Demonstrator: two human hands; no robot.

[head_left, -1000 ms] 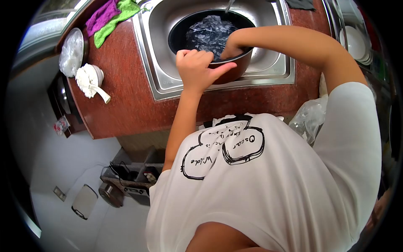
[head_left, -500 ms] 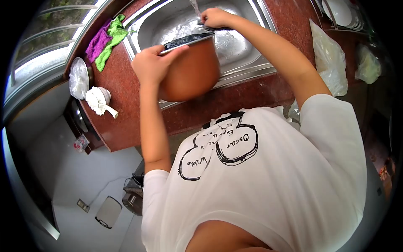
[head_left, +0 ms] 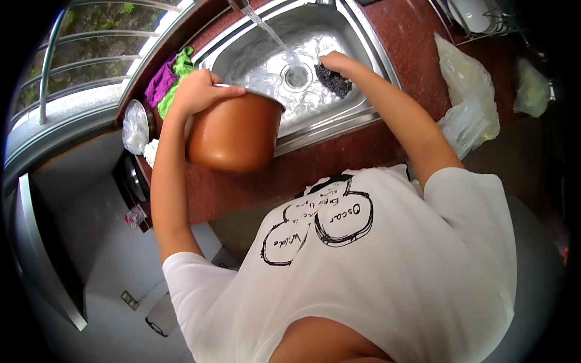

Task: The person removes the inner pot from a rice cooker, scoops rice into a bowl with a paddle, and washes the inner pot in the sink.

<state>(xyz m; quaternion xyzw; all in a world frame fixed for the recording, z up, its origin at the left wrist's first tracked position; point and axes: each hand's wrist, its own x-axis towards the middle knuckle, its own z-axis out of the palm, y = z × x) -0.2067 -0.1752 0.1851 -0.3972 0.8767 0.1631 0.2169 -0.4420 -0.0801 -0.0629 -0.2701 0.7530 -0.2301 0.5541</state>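
Observation:
My left hand (head_left: 203, 92) grips the rim of an orange-brown pot (head_left: 235, 133), with the thumb along the metal edge. The pot is tilted over the left front edge of the steel sink (head_left: 333, 124), and its inside is hidden. In my right hand (head_left: 339, 62) is a dark grey mesh scrubber (head_left: 333, 81), held above the right part of the basin. A stream of water (head_left: 269, 33) runs from the faucet (head_left: 238, 3) onto the drain (head_left: 296, 77).
Purple (head_left: 161, 85) and green cloths (head_left: 175, 91) lie left of the sink, near a plastic-covered bowl (head_left: 135, 127). Plastic bags (head_left: 469, 100) hang at the right counter edge. A dish rack with white plates (head_left: 472, 15) stands at the upper right. A barred window is upper left.
The pot has moved left and down, out of the basin, in my left hand. My right hand has come out of the pot and now shows the scrubber. The view has shifted.

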